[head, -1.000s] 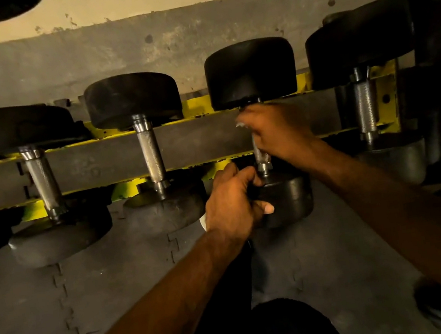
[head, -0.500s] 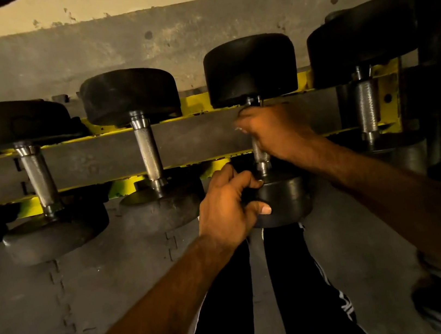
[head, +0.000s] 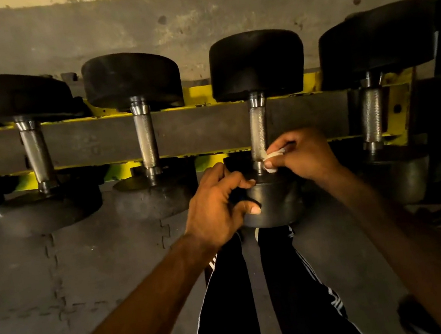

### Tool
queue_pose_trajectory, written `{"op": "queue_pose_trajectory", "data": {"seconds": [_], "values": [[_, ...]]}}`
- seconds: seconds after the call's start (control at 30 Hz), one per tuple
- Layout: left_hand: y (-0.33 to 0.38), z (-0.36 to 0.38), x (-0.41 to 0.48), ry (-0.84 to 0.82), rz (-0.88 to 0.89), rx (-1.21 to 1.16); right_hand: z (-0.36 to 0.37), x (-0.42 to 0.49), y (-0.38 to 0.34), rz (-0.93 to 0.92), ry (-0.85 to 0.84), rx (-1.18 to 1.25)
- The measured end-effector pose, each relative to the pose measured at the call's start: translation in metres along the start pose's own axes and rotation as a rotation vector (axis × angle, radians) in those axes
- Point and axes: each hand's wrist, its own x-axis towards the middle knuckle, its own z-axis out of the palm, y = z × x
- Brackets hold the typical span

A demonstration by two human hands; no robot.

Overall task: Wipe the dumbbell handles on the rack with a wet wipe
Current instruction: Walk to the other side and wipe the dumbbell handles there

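Pinching wipe (head: pixel 272 156), R fingers (head: pixel 281 143), at handle (head: pixel 258 129)

Person as seen by the head-worn camera. Left hand (head: pixel 214 210) and right hand (head: pixel 306 156): both uncovered, nails cut short; left forearm (head: pixel 138 316) and right forearm (head: pixel 411 227): bare along the whole visible length, down to the lower frame edge; trousers (head: pixel 232 308): black, smooth fabric, both legs in view; side stripes (head: pixel 335 302): white, parallel, running down the outer seam of each leg, visible in short sections.
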Motion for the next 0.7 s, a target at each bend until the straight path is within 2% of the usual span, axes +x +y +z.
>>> {"op": "queue_pose_trajectory", "data": {"seconds": [0.1, 0.2, 0.27, 0.33, 0.43, 0.5, 0.57, 0.7], "values": [[-0.001, 0.001, -0.002, 0.013, -0.005, 0.009, 0.0, 0.011, -0.001, 0.116, 0.028, 0.252], [0.001, 0.006, -0.005, 0.015, -0.008, 0.003, -0.001, 0.026, -0.002, 0.092, 0.132, 0.522], [0.002, 0.009, -0.008, 0.028, -0.01, 0.004, 0.004, 0.035, -0.002, 0.095, 0.083, 0.682], [0.002, 0.011, -0.009, 0.034, -0.022, 0.01, 0.009, 0.035, -0.001, 0.149, -0.039, 0.659], [0.001, 0.013, -0.008, 0.039, -0.032, 0.016, 0.007, 0.034, 0.0, 0.233, -0.282, 0.417], [0.001, 0.012, -0.008, 0.042, -0.038, 0.017, 0.004, 0.045, -0.006, 0.231, -0.325, 0.421], [0.002, 0.012, -0.008, 0.045, -0.049, 0.008, 0.004, 0.057, -0.019, 0.2, -0.311, 0.604], [0.002, 0.013, -0.006, 0.034, -0.062, -0.002, 0.011, 0.072, -0.021, 0.285, -0.317, 1.204]]}}
